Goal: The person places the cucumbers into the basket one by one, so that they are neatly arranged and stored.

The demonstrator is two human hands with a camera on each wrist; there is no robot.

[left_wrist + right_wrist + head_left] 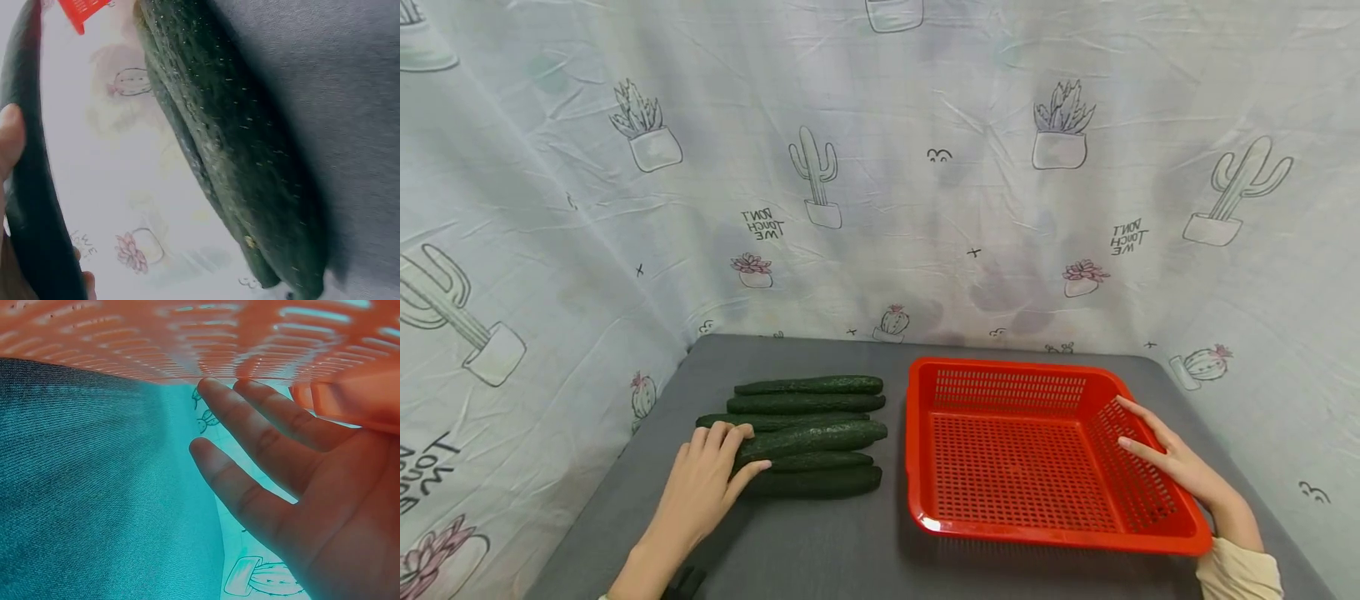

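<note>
Several dark green cucumbers lie side by side on the left of the grey table. My left hand [706,479] holds one cucumber [820,437] near its left end, thumb on the near side and fingers over the far side. In the left wrist view this cucumber [39,194] stands apart from two resting cucumbers [231,131]. At the right, my right hand [1187,471] grips the right rim of a red plastic basket [1060,535]. Two digits reach inside over the rim; in the right wrist view three fingers [262,437] extend along the outside of its slotted wall.
The grey table [820,546] reaches back to a pale cloth [895,208] printed with cacti, which hangs behind and at both sides. Beyond the held cucumber lie more cucumbers [808,385]. A small dark object [685,582] shows beside the left wrist.
</note>
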